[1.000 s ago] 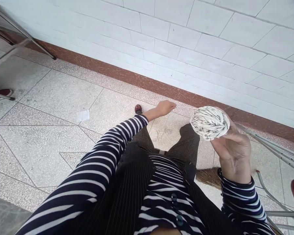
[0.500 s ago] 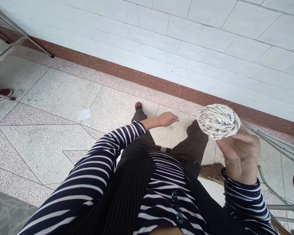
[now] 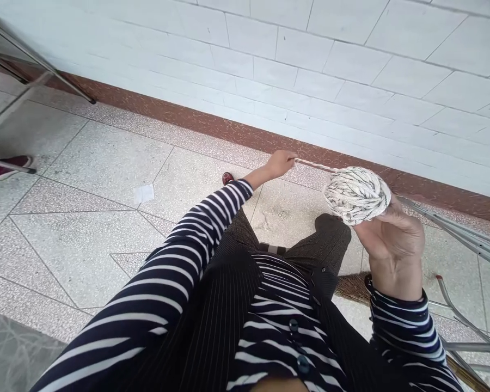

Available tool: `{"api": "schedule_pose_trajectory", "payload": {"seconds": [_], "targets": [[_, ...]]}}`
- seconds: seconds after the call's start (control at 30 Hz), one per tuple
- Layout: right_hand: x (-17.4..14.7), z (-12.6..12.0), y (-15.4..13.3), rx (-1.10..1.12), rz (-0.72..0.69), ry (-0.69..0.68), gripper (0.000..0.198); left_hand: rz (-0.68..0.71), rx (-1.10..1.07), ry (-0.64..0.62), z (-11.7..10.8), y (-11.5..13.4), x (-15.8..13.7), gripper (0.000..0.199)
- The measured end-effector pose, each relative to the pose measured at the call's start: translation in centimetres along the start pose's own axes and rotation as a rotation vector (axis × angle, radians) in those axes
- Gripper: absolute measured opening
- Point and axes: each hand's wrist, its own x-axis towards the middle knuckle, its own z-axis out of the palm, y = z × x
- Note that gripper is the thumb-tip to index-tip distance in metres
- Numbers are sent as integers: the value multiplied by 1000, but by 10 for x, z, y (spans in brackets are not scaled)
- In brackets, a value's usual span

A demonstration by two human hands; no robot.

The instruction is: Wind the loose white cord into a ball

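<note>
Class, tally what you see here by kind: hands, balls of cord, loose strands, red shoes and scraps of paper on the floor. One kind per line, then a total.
Hands: 2, left hand and right hand
Balls of cord: 1, ball of cord
Loose strands: 1, strand
Red shoes: 2, red shoe and second red shoe
Paper scraps: 1, paper scrap
Total: 7

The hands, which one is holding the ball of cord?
The right hand cups the ball of cord; the left hand only pinches the loose strand leading to it.
</note>
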Motion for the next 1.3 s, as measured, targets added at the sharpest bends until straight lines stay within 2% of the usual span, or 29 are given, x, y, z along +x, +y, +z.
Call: {"api": "schedule_pose_trajectory", "payload": {"seconds": [0.07, 0.13, 0.2, 0.3, 0.43, 0.57, 0.67, 0.77, 0.83, 0.93, 1.03, 1.17, 1.3], "targets": [[-5, -1, -3, -9, -19, 42, 50, 35, -8, -20, 16, 15, 13, 32], [-11, -3, -7, -16, -51, 83, 48, 57, -11, -73, 31, 26, 13, 31], [-16, -6, -9, -27, -72, 112, 45, 55, -5, -155, 44, 31, -2, 31], [-18, -11, -9, -44, -69, 136, 44, 57, 27, -299, 50, 23, -40, 31], [-14, -15, -4, -23, -21, 150, 46, 73, 51, -396, 30, 0, -95, 29], [-8, -12, -1, -14, 12, 93, 46, 40, 39, -378, -7, -15, -121, 26], [-3, -7, -1, -5, 6, 43, 47, 19, 91, -280, -29, -20, -114, 26], [0, -2, -1, -10, 5, -9, 52, -6, 153, -196, -34, -20, -86, 30], [1, 1, -1, -23, 9, -24, 52, 0, 156, -165, -26, -18, -60, 30], [0, 3, -2, -31, 13, -15, 51, 41, 116, -126, -1, -10, -25, 28], [-4, 2, -5, -27, 7, 14, 52, 56, 66, -118, 24, 1, -6, 28], [-9, 0, -9, -47, 2, 61, 50, 50, -2, -172, 38, 7, -17, 28], [-10, -2, -9, -60, 1, 72, 51, 56, -32, -246, 28, -1, -58, 27]]}}
